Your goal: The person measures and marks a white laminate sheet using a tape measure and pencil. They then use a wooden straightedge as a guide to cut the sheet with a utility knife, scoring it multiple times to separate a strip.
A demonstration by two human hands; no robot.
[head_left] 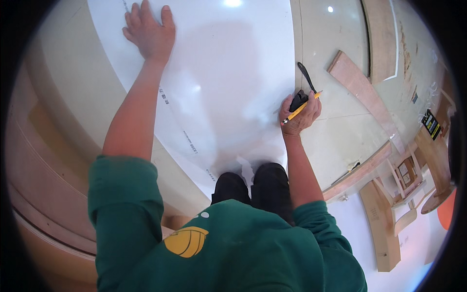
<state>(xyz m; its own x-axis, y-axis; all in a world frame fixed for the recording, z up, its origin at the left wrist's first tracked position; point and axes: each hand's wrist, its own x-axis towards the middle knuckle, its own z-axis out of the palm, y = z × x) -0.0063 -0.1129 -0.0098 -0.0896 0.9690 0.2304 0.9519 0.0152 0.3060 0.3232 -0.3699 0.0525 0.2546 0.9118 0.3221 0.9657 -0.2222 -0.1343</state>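
A large glossy white sheet (238, 82) with small dark print along its left side lies flat on the floor under my knees. My left hand (152, 33) rests near the sheet's far left edge, palm down, fingers spread. At the right edge of the sheet, my right hand (302, 116) is closed around a yellow pencil (296, 113) and what looks like a black tape measure (298, 100). The pencil slants up to the right across that hand. A black strap (307, 77) lies just beyond it, and the fingers partly cover the tape measure.
To the right, a curved wooden strip (362, 90) and a wider panel (382, 39) lie on pale floor tiles (335, 129). Several wooden pieces, among them a frame (406, 174) and a board (382, 226), crowd the lower right. A curved wooden structure (48, 160) stands left.
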